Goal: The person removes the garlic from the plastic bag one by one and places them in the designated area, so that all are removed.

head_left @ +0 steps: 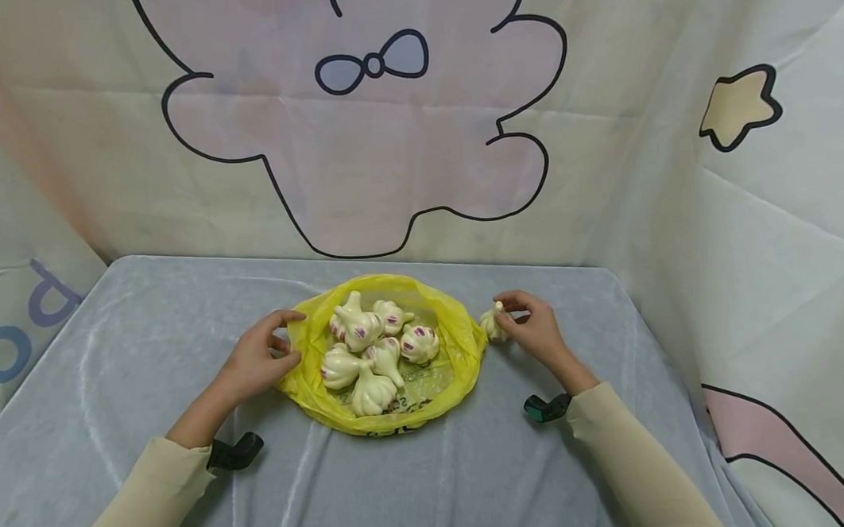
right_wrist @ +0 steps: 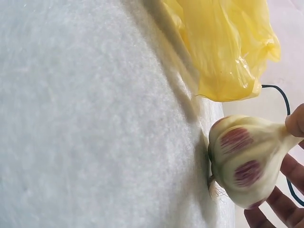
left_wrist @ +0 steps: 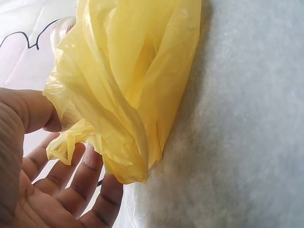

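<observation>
A yellow plastic bag stands on the table with its mouth spread wide and rim rolled outward. Inside it lie several garlic bulbs, cream with purple streaks. My left hand pinches the bag's left rim; in the left wrist view the thumb presses the thin plastic and the other fingers spread below it. Just right of the bag, my right hand holds one garlic bulb by its stem. That bulb's rooted base is right at the tablecloth, and its stem tip is partly hidden by the thumb.
A grey velvety cloth covers the table. Printed curtains hang close behind it and along both sides. A dark wrist mount sits on the left wrist, and another mount on the right.
</observation>
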{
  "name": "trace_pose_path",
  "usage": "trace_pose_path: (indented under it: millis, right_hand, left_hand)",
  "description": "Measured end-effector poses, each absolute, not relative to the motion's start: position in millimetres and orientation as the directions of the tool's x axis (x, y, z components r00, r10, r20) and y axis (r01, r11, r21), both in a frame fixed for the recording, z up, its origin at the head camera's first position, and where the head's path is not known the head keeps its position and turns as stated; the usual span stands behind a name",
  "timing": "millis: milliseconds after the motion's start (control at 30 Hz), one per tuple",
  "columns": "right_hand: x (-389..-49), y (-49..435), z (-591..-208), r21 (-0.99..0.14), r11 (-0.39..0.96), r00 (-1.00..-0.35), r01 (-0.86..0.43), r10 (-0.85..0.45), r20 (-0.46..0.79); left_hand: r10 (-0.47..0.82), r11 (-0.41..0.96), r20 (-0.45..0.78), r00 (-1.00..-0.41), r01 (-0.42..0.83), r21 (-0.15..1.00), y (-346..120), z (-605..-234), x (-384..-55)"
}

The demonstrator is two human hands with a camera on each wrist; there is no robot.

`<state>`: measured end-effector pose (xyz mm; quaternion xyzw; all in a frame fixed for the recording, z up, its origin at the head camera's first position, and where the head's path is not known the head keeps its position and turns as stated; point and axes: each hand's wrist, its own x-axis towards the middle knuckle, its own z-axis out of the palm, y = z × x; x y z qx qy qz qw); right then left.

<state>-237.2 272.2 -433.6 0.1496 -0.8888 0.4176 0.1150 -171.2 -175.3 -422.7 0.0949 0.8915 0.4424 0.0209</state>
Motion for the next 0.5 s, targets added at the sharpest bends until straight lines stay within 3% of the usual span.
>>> trace_pose_path:
  millis: [500]
  right_hand:
    - [-234.6,272.9,-428.9,-0.706,0.618,-0.936,-0.346,-0.179,0.303]
  left_hand:
    - [0.184,0.605,0.042,-0.982,0.147,0.783,-176.9,-422.4,-171.2]
